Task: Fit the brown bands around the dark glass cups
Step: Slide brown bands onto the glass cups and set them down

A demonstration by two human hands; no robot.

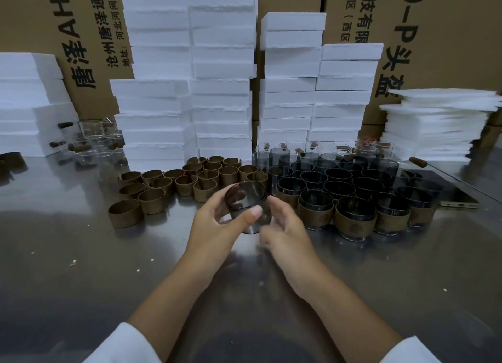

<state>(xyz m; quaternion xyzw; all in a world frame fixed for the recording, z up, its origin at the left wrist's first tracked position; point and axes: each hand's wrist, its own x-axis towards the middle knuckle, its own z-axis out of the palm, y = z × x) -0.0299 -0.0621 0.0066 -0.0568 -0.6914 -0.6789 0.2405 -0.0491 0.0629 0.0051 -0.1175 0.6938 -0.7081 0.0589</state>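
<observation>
Over the middle of the steel table I hold one dark glass cup (245, 195), tilted with its mouth toward me. My left hand (217, 221) grips it from the left, thumb across its front. My right hand (285, 226) curls around its right side; motion blur hides whether a band is on it. Loose brown bands (152, 188) lie in a cluster to the left. Dark cups (339, 177) stand in rows to the right, and the nearest ones wear brown bands (354, 224).
White foam blocks (190, 71) are stacked high behind the bands and cups, with cardboard boxes (434, 36) behind them. Clear glass cups with wooden handles (95, 142) sit at the back left. A phone (445, 191) lies at the right.
</observation>
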